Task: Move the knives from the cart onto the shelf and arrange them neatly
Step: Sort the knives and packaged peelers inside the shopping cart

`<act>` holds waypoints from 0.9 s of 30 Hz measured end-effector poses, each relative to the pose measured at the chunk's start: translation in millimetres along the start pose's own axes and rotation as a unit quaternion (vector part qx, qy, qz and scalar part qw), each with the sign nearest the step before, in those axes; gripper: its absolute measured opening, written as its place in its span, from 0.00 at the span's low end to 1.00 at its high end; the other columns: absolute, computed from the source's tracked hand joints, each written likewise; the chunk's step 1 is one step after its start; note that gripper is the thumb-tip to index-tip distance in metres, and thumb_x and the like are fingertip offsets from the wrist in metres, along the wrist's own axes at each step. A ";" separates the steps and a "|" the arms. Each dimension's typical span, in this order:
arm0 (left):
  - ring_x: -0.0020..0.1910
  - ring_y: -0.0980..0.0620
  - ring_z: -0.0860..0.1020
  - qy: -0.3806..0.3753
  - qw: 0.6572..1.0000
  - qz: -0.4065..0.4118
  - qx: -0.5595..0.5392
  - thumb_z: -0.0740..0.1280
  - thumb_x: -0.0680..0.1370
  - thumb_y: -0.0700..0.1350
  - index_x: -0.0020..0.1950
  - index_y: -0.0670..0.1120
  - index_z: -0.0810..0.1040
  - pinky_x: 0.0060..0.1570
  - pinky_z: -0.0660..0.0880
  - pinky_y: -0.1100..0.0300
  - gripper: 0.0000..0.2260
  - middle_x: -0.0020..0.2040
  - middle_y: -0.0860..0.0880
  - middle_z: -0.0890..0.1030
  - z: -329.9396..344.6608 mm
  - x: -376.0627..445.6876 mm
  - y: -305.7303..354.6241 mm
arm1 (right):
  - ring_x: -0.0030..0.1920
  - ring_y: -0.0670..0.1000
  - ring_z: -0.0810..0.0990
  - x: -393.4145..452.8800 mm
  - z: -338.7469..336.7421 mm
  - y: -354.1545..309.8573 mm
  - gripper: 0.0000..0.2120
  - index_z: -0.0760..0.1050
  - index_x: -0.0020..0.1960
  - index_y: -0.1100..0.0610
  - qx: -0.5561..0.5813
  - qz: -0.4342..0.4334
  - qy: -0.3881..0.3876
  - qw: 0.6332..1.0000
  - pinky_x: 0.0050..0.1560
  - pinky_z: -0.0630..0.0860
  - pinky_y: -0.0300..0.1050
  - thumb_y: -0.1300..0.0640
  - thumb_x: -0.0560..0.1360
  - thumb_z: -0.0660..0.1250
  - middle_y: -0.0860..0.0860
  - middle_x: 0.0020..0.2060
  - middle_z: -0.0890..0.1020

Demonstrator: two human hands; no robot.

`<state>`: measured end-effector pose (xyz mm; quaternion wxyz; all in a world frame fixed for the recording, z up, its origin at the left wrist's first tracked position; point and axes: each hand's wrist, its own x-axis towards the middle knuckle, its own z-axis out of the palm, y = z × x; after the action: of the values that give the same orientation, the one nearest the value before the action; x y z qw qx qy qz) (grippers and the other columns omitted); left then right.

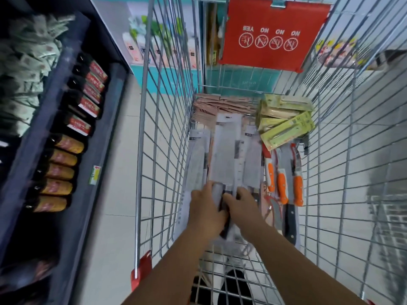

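Observation:
A wire shopping cart (163, 137) holds several packaged knives. In its middle lies a stack of grey-white carded cleavers (224, 155). My left hand (207, 208) and my right hand (242, 205) both reach into the cart and grip the handle end of the top cleaver package, fingers curled round it. Orange-handled knives (283, 186) lie to the right of the stack, with a black-handled knife (290, 225) below them. Yellow-green knife packs (286, 122) and pink packs (220, 104) lie at the far end. The dark shelf (66, 128) stands to the left.
The shelf carries rows of packaged knives with red labels (90, 93) and yellow labels (61, 168). A red sign (273, 31) hangs on the cart's far end. Pale floor tiles (119, 194) run between shelf and cart. My shoes show under the cart.

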<state>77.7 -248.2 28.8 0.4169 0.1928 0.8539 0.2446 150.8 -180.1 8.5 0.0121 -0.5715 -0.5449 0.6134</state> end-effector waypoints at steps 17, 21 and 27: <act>0.76 0.41 0.44 -0.023 0.905 0.013 0.424 0.64 0.78 0.48 0.77 0.48 0.42 0.73 0.52 0.49 0.37 0.78 0.46 0.45 -6.1 1.4 -37.3 | 0.50 0.56 0.77 21.9 41.6 1.0 0.11 0.75 0.58 0.59 -0.266 -0.076 -0.163 0.947 0.45 0.69 0.41 0.59 0.79 0.58 0.56 0.50 0.80; 0.74 0.41 0.53 -0.028 0.908 0.027 0.418 0.64 0.77 0.47 0.76 0.48 0.49 0.70 0.60 0.48 0.33 0.75 0.42 0.53 -3.8 4.9 -30.0 | 0.54 0.58 0.77 30.1 31.2 9.6 0.12 0.74 0.58 0.58 -0.296 -0.081 -0.057 0.950 0.55 0.75 0.50 0.61 0.77 0.59 0.59 0.55 0.77; 0.64 0.46 0.64 0.018 0.919 0.120 0.376 0.63 0.77 0.39 0.71 0.46 0.60 0.61 0.66 0.55 0.24 0.67 0.45 0.66 10.6 21.0 -14.2 | 0.62 0.56 0.68 38.7 25.3 29.6 0.25 0.61 0.68 0.57 -0.354 -0.069 0.026 0.932 0.59 0.68 0.48 0.52 0.75 0.66 0.56 0.62 0.69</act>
<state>72.3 -245.8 1.9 0.2658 0.4317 0.8609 -0.0424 137.3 -184.0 -44.6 -0.1346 -0.5158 -0.7643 0.3629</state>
